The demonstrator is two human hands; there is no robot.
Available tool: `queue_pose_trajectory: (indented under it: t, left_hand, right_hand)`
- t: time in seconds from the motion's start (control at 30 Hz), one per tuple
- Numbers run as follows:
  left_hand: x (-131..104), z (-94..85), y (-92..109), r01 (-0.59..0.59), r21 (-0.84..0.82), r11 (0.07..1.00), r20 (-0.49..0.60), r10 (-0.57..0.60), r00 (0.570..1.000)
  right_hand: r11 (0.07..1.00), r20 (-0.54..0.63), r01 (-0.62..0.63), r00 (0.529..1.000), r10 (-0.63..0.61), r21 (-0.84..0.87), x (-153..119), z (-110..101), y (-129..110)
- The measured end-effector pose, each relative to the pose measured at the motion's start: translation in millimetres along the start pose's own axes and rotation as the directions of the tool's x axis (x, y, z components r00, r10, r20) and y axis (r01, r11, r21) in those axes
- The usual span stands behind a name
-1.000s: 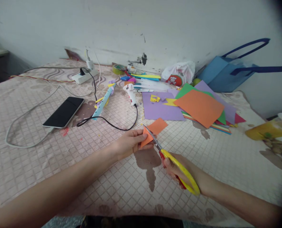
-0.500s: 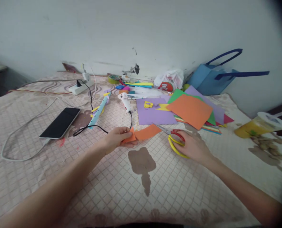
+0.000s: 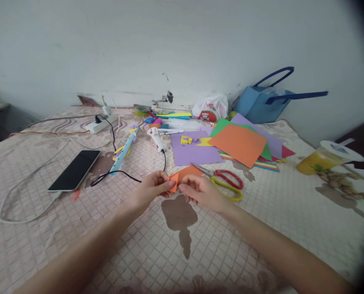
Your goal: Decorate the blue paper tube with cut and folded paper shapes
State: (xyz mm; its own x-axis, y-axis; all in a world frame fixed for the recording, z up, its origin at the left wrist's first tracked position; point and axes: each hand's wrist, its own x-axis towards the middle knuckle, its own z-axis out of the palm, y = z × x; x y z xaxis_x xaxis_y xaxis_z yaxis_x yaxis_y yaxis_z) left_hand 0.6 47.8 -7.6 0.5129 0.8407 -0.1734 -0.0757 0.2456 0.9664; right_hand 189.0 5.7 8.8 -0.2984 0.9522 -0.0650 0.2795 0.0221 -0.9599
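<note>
Progress: cutting of orange paper appears partly done. A small orange paper piece [image 3: 174,182] is held up at the fingertips, and an orange paper strip [image 3: 189,170] lies just beyond it; whether the two are fully separate cannot be told, as the right hand partly hides the join. The yellow-and-red-handled scissors [image 3: 214,175] lie on the desk [image 3: 123,253], out of both hands. Yellow paper cut-outs [image 3: 186,140] already sit on the purple sheet [image 3: 194,157]. Remaining, as judged: work on the small piece looks unfinished, and the strip still offers paper to cut.

Position (12 o'clock = towards the wall): the piece is at 3 o'clock of the left hand [image 3: 153,187], pinched between its thumb and fingers, and at 9 to 10 o'clock of the right hand [image 3: 205,192]. The latter's fingers are curled beside the piece's edge; grip or mere contact, cannot tell. Scissors at about 2 o'clock of the right hand; white glue gun [image 3: 156,139] at 12 o'clock of the left, well apart
</note>
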Motion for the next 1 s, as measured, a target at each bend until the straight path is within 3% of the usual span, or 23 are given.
queue_pose_trajectory:
  t: [0.17, 0.3, 0.47, 0.6, 0.73, 1.0]
  left_hand:
    - [-3.1, 3.2, -3.2, -0.038, 0.064, 0.997, -0.012, 0.039, 0.999]
    - [-2.4, 4.8, -3.9, -0.054, 0.071, 0.996, 0.020, 0.053, 0.998]
    - [-2.8, 9.6, -8.7, -0.110, 0.173, 0.979, 0.075, 0.099, 0.992]
    - [-3.2, 9.6, -13.4, -0.209, 0.232, 0.950, 0.130, 0.183, 0.975]
    - [-4.2, 9.3, -16.0, -0.259, 0.352, 0.899, 0.081, 0.247, 0.966]
    - [-11.1, 14.8, -10.8, -0.283, 0.572, 0.770, 0.005, 0.342, 0.940]
  right_hand:
    - [0.975, -0.020, -0.044, 0.999, 0.049, 0.220, 8.5, 11.8, 5.2]
    - [0.963, -0.066, -0.081, 0.993, 0.102, 0.258, 5.3, 6.1, 13.0]
    - [0.946, -0.015, -0.088, 0.995, 0.098, 0.312, 1.9, 6.7, 18.5]
    - [0.917, -0.087, -0.126, 0.981, 0.171, 0.378, 3.2, 6.9, 19.9]
    - [0.914, -0.150, -0.137, 0.967, 0.207, 0.382, 4.4, 5.2, 22.5]
    - [0.925, -0.155, -0.119, 0.970, 0.185, 0.361, 4.6, 7.2, 30.6]
